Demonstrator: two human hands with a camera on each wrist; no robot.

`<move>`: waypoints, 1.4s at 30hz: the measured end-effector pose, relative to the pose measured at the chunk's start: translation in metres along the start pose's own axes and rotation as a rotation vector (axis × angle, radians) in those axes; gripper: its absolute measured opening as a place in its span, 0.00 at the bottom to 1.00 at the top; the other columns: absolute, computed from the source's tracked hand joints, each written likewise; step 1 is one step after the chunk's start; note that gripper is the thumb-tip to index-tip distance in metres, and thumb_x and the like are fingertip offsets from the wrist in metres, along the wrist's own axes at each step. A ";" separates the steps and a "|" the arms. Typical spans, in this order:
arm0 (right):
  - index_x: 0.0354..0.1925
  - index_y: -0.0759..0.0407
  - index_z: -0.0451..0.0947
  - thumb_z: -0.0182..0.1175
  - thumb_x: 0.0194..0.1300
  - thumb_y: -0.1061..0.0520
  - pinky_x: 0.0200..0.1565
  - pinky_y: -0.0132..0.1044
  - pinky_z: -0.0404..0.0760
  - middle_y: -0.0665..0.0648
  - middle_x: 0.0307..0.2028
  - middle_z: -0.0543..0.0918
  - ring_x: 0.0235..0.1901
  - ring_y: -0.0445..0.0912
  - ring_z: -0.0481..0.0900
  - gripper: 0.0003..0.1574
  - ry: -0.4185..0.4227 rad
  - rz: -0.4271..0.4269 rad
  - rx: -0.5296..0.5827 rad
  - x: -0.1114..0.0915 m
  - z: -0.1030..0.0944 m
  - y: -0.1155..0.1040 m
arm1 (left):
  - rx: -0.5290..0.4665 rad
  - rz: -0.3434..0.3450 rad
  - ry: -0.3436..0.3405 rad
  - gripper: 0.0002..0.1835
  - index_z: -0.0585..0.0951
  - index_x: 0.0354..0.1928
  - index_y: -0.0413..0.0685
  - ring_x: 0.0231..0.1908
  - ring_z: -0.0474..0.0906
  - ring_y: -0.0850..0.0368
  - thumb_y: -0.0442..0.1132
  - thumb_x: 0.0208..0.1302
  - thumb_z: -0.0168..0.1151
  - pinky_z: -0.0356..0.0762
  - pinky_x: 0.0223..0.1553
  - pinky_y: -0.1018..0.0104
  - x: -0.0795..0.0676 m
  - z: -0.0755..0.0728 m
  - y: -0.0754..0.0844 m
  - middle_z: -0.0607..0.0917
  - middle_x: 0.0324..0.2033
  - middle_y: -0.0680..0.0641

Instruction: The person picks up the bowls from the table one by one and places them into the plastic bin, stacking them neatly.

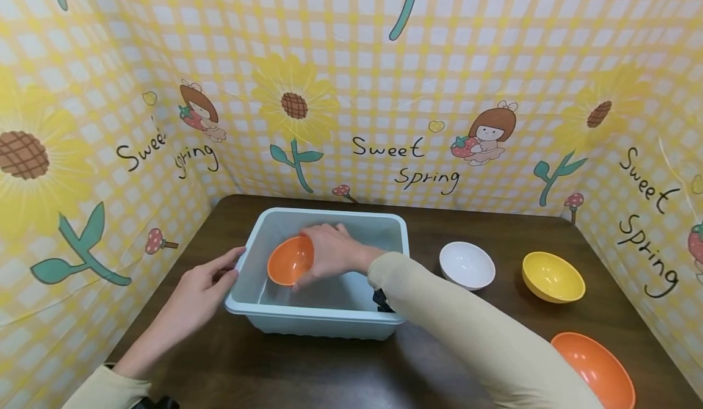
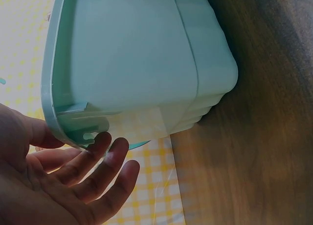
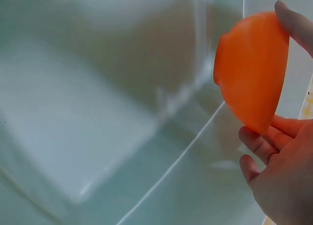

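A light blue-green plastic basin [image 1: 324, 326] stands on the dark wooden table. Inside it, toward its left end, my right hand [image 1: 336, 250] holds a small orange bowl [image 1: 287, 264] tilted on its side. The right wrist view shows the thumb and fingers gripping opposite parts of the rim of the orange bowl [image 3: 254, 68], above the basin's floor [image 3: 73, 98]. At the basin's left edge, my left hand [image 1: 194, 293] pinches the rim. From the left wrist, the thumb of the left hand [image 2: 58, 181] lies on one side of that rim, the fingers on the other.
Right of the basin sit a white bowl [image 1: 467, 265] and a yellow bowl [image 1: 551, 278]. A larger orange bowl [image 1: 601, 369] lies nearer, partly behind the right sleeve [image 1: 467, 329]. Checkered cloth [image 1: 351, 91] walls surround the table's back and sides.
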State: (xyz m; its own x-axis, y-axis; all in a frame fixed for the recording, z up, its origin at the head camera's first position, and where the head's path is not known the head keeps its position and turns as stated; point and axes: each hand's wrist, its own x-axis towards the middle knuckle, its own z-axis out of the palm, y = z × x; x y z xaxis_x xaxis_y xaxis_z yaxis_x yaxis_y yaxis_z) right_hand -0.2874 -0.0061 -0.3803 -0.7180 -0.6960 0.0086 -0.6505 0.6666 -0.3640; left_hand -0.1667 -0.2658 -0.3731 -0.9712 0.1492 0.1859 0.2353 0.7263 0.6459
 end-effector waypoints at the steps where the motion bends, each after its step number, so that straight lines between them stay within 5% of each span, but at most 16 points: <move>1: 0.72 0.57 0.71 0.79 0.46 0.26 0.52 0.41 0.67 0.51 0.60 0.81 0.57 0.45 0.72 0.65 -0.004 -0.003 -0.002 0.000 0.001 0.000 | 0.000 0.001 0.000 0.24 0.72 0.75 0.39 0.42 0.82 0.52 0.37 0.82 0.55 0.76 0.36 0.65 0.000 0.000 0.000 0.88 0.48 0.41; 42: 0.76 0.58 0.65 0.78 0.54 0.30 0.64 0.46 0.69 0.55 0.68 0.76 0.61 0.48 0.70 0.63 -0.194 0.061 -0.065 0.011 0.017 -0.001 | -0.005 0.008 -0.002 0.24 0.72 0.74 0.37 0.41 0.83 0.54 0.37 0.81 0.55 0.76 0.34 0.65 0.001 0.000 -0.001 0.89 0.47 0.42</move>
State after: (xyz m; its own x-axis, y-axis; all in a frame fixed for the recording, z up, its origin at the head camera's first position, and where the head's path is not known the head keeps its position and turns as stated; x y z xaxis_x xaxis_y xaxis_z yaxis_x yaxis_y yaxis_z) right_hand -0.2907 -0.0187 -0.3955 -0.6994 -0.6882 -0.1928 -0.6267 0.7203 -0.2973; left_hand -0.1678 -0.2664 -0.3742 -0.9693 0.1563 0.1899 0.2433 0.7217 0.6480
